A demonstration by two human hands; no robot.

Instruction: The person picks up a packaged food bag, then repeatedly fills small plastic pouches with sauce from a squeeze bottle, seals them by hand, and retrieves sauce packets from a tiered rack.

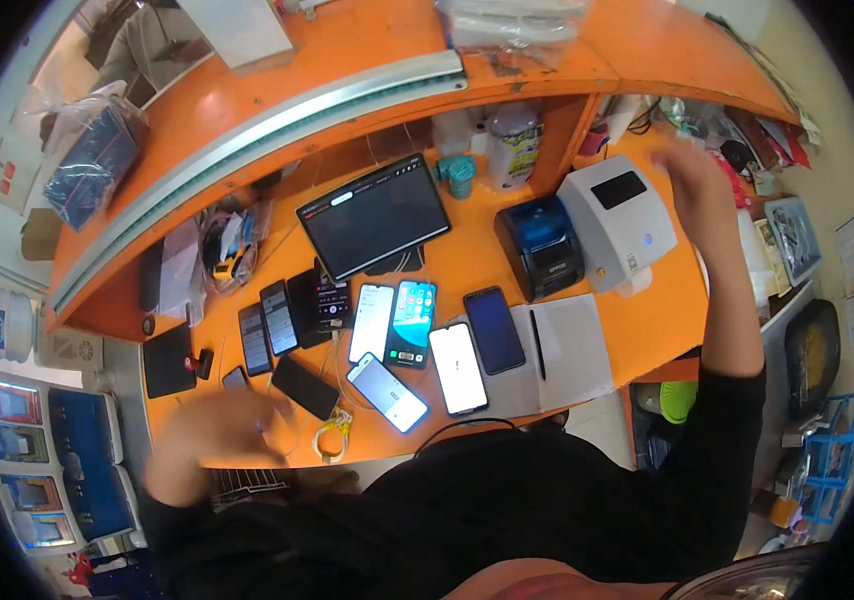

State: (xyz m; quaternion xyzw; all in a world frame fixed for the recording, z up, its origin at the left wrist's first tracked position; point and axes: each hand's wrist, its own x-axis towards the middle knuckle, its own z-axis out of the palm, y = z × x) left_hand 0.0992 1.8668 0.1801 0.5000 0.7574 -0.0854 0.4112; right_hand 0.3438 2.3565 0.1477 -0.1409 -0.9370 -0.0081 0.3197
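Observation:
My left hand (222, 432) is smeared by motion above the desk's front left edge, near a dark phone (306, 387) and a yellow-white coiled cable (332, 435). Its fingers are too blurred to read. Raised beside the white label printer (622, 220), my right hand (689, 168) is also blurred, and whether it holds anything does not show. Several phones lie mid-desk: a lit white-screen phone (458, 368), one with app icons (411, 322), a tilted lit phone (387, 391) and a dark-screen phone (495, 330) on an open notebook (575, 352).
A tablet (375, 217) stands tilted at the back, with a teal cup (460, 178) and a large bottle (513, 150) to its right. A black receipt printer (539, 248) adjoins the label printer. An orange shelf (347, 70) overhangs the desk. A pen (538, 345) lies on the notebook.

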